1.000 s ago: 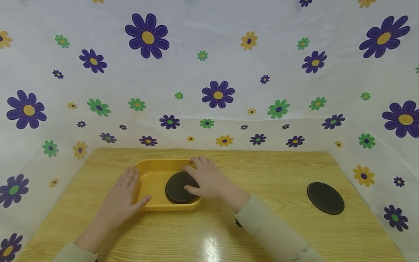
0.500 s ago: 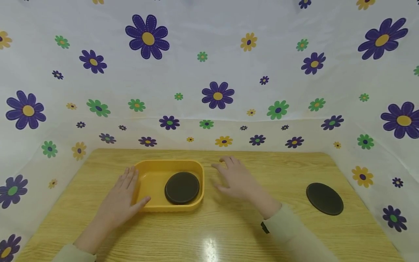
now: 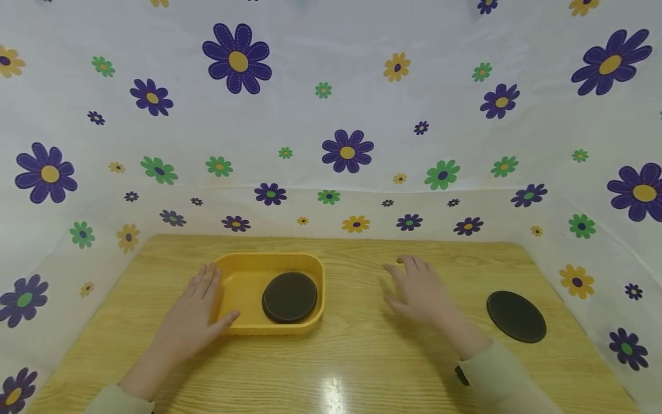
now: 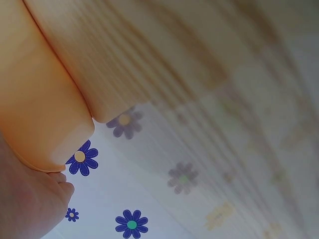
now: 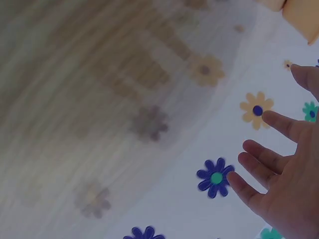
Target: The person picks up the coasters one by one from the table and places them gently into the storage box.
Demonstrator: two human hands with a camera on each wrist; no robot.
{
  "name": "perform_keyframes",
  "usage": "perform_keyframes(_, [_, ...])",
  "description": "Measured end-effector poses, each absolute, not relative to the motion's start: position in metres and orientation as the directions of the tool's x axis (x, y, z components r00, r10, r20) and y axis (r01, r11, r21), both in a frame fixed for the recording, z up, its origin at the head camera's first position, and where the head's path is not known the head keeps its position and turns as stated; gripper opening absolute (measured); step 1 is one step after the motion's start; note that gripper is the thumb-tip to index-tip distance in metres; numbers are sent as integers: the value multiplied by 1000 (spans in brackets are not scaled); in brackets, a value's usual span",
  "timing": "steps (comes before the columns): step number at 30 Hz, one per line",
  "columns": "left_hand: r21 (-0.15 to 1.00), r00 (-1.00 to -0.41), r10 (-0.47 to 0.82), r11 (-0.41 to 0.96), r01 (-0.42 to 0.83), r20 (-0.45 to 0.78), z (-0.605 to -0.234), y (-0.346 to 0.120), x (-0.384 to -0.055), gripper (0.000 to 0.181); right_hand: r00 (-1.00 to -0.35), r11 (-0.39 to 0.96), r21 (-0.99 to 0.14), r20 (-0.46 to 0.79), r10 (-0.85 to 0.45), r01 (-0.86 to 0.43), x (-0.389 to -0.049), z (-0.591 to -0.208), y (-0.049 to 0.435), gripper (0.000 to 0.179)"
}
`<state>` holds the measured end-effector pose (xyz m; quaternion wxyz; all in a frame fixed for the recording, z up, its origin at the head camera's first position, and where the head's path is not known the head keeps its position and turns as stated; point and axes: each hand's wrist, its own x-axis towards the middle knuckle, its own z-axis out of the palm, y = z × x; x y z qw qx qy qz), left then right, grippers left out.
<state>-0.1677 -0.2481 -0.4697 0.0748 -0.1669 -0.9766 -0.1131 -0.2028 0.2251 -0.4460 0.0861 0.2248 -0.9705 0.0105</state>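
Note:
A yellow-orange plastic tray (image 3: 243,330) stands left of centre on the table. Inside its right half lies a round black disc (image 3: 289,296), thick enough that a side edge shows. My left hand (image 3: 192,310) rests along the tray's left wall, fingers straight and thumb reaching over the front left corner. The left wrist view shows the fingers of the left hand (image 4: 35,199) against the tray wall (image 4: 45,89). My right hand (image 3: 421,293) is over the table between the tray and a second black disc (image 3: 516,316), fingers spread and loosely bent, holding nothing.
The second disc lies flat near the right edge of the wooden table (image 3: 331,356). A white flower-printed cloth (image 3: 289,115) hangs behind the table and along both sides. A corner of the tray (image 5: 301,20) shows in the right wrist view.
My right hand has come off the disc in the tray and moved right, out over the table. The left hand, the tray and both discs look unmoved.

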Motion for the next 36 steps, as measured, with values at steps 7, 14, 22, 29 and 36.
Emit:
perform_keyframes(7, [190,-932,309,920,344,192,-470,-248,-169,99,-909,925,-5,186,-372,-380,-193,-447,262,62])
perform_keyframes(14, [187,-928,317,917,353,194,-470,-247,-168,99,-936,949,9,157,-314,-316,-182,-447,298,63])
perform_keyframes(22, [180,-927,318,918,353,198,-469,-247,-169,98,-963,971,14,124,-239,-240,-172,-448,329,68])
perform_keyframes(29, [185,-928,316,918,352,198,-468,-246,-169,98,-981,984,17,79,-180,-179,-165,-449,355,70])
perform_keyframes(36, [186,-931,308,920,344,197,-468,-246,-169,98,-988,989,-1,55,-145,-146,-157,-453,375,73])
